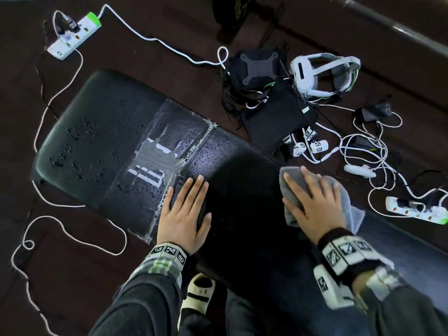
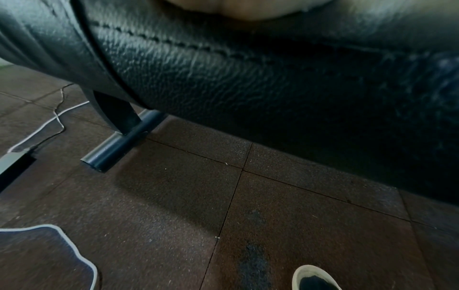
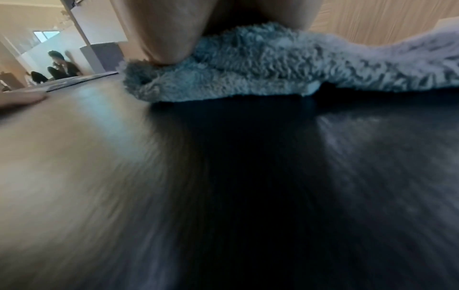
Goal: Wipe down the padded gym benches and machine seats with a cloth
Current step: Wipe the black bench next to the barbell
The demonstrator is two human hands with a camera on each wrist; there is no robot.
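Your right hand point(image 1: 315, 202) presses the cloth point(image 1: 294, 177) w/ flat fingers on the counter point(image 1: 242, 190)'s near half, left hand point(image 1: 185, 214) flat beside it; far end's droplets point(image 1: 80, 141) still need wiping.

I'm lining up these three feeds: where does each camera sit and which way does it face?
Head: above, looking down at bench, both hands, cloth.
Left wrist: beside the bench edge, facing the floor; palm, shoe show.
Right wrist: low on the bench top, facing cloth; fingers show.
Shared: head and right wrist see the cloth.
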